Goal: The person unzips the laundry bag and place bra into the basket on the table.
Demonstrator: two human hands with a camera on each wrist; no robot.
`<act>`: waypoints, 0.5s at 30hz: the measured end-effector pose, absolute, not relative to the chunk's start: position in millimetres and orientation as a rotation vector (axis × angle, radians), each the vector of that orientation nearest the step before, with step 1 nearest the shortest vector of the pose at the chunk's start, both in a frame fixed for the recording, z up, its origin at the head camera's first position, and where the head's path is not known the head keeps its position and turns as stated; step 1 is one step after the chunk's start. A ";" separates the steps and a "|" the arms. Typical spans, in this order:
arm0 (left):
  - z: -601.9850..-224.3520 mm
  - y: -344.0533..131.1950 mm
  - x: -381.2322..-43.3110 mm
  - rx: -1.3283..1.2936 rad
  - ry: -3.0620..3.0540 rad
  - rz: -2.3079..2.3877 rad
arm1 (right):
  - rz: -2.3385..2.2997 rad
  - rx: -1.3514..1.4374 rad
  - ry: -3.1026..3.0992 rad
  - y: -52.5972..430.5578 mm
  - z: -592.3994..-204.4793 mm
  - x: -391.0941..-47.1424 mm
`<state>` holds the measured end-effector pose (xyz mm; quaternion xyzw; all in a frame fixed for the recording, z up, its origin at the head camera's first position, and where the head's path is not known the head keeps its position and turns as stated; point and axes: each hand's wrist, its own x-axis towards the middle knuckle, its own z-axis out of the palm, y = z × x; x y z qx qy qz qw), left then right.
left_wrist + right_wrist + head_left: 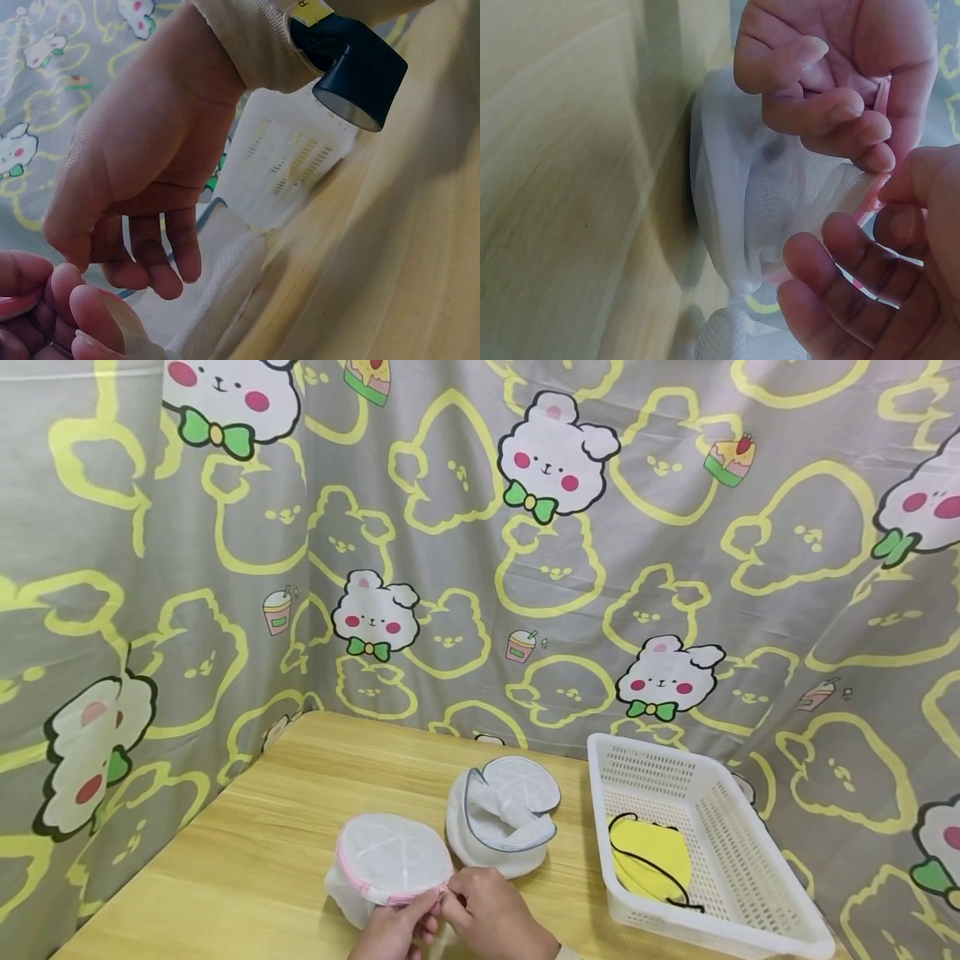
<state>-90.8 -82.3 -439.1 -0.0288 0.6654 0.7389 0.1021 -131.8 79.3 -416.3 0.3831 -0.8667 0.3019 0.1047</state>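
Observation:
A white mesh laundry bag [397, 858] with a pink zipper edge stands on the table, its round lid on top. My left hand [397, 932] pinches the pink edge at the front of the bag, and its other fingers curl in the right wrist view. Just beside it, my right hand [495, 917] pinches at the zipper with thumb and forefinger; the remaining fingers [840, 285] are spread loosely. The zipper pull is mostly hidden by the fingertips. Behind my right hand sits a second mesh laundry bag [495, 852] with a blue-grey zipper edge, its lid partly unzipped and gaping.
On the right of the wooden table [247, 877] stands a white perforated plastic basket [720, 914]. Inside lies a yellow pouch [652, 860] with a black cord. A grey patterned curtain [465, 552] hangs along the back and sides.

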 end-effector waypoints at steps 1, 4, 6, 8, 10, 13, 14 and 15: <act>-438.8 -82.3 -90.7 -0.081 1.960 2.184 | 0.891 1.132 -2.550 79.4 -416.7 -132.2; -438.0 -82.7 -90.3 -0.070 1.949 2.189 | 0.888 1.143 -2.537 79.9 -417.8 -133.3; -437.6 -82.9 -90.0 -0.066 1.941 2.193 | 0.889 1.146 -2.537 80.3 -418.5 -134.0; -437.3 -82.8 -89.7 -0.063 1.935 2.195 | 0.895 1.144 -2.542 80.6 -418.9 -134.5; -437.3 -82.7 -89.8 -0.066 1.929 2.198 | 0.896 1.140 -2.547 81.0 -418.7 -134.9; -437.5 -83.4 -89.6 -0.075 1.924 2.197 | 0.899 1.134 -2.555 81.6 -417.9 -135.2; -437.5 -83.7 -89.8 -0.079 1.918 2.198 | 0.897 1.133 -2.561 81.8 -417.7 -135.4; -437.4 -84.2 -89.6 -0.082 1.917 2.198 | 0.894 1.132 -2.567 82.1 -417.4 -135.7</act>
